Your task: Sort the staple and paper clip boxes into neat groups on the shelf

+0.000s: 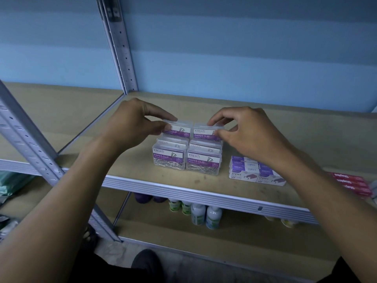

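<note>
Two hands at work on the paper clip group, mid-shelf [204, 181]. Left hand [135, 121] pinches the top-left clear box [179, 128]; right hand [242, 129] pinches the top-right clear box [206, 132]; both boxes sit on the stack, side by side, touching. Step in hand: squaring the upper tier. Next move likely calls for easing fingers off without shifting the stack. Count: paper clip boxes stand in two columns, at least four labels readable, exact total unclear. Purple staple boxes [253, 170] grouped just right, several. Red staple boxes [350, 183] far right, three visible.
</note>
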Motion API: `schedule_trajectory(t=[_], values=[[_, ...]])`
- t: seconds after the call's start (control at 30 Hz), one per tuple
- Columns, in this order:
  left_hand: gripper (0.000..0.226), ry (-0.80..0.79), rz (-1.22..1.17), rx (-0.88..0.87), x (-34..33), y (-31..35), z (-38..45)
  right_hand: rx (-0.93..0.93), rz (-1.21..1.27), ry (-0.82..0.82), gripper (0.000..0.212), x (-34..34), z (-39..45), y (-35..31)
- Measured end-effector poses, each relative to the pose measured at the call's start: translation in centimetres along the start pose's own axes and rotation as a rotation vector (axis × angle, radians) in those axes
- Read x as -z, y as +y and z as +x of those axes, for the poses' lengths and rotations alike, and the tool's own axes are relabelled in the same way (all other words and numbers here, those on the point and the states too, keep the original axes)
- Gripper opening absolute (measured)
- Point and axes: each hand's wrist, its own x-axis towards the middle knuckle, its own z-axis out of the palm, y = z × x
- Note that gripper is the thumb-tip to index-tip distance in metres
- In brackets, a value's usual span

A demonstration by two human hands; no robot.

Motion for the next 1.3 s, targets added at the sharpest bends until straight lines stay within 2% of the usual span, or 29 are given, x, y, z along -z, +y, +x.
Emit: schedule_trajectory(t=[0.9, 0.93, 1.03, 1.1, 1.17, 1.3], values=[[0.015, -0.192, -0.098, 0.098, 0.0, -1.0, 0.0, 0.004, -0.062, -0.174, 0.013, 0.0, -0.2, 0.1], [0.02, -0.22, -0.088, 0.098, 0.2, -0.9, -0.2, -0.006, -0.062, -0.207, 0.016, 0.2, -0.3, 0.0], [0.047, -0.311, -0.027, 0.124, 1.0, -0.7, -0.6, -0.035, -0.1, -0.318, 0.057, 0.6, -0.6, -0.4], [0.062, -0.362, 0.016, 0.142, 1.5, -0.8, -0.8, -0.03, -0.124, -0.343, 0.075, 0.6, -0.7, -0.7], [0.068, -0.395, 0.025, 0.17, 1.6, -0.6, -1.0, -0.02, -0.137, -0.347, 0.081, 0.4, -0.6, -0.8], [0.069, -0.385, 0.04, 0.169, 1.4, -0.2, -1.2, -0.005, -0.151, -0.328, 0.078, 0.2, -0.6, -0.7]])
